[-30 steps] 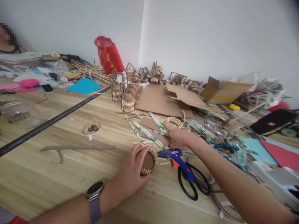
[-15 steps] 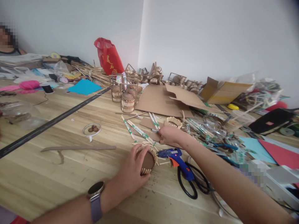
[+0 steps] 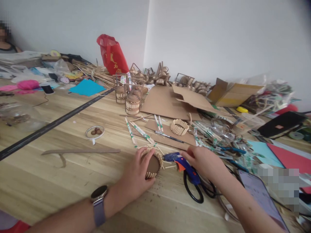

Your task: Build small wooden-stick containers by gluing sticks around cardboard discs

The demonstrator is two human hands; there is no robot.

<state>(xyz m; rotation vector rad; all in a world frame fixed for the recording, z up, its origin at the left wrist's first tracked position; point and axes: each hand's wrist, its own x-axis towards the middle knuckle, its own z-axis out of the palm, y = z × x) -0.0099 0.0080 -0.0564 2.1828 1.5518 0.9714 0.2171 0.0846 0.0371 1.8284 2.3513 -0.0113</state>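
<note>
My left hand (image 3: 139, 170) is wrapped around the rim of a small round basket (image 3: 153, 164), with a brown cardboard base and a wall of short pale sticks. It rests on the table. My right hand (image 3: 200, 161) is curled over the rear of a blue glue gun (image 3: 173, 157), which lies with its nozzle toward the basket and a red light lit. Some of my right fingertips are hidden. Black-handled scissors (image 3: 193, 191) lie under the gun. Short loose sticks (image 3: 170, 167) are scattered beside the basket. A metal pen-like tool (image 3: 167, 136) lies on a cardboard strip.
Another stick ring (image 3: 179, 127) stands behind the tool. Paper-wrapped chopsticks (image 3: 143, 132) lie nearby. Finished lidded baskets (image 3: 132, 104) stand farther back beside cardboard sheets (image 3: 157, 100). A phone (image 3: 262, 197) lies at right, near coloured paper (image 3: 286, 161). A person (image 3: 8, 47) sits far left.
My right hand has moved from the metal pen-like tool back toward me to the glue gun, leaving the tool on the cardboard. My left hand stays on the basket.
</note>
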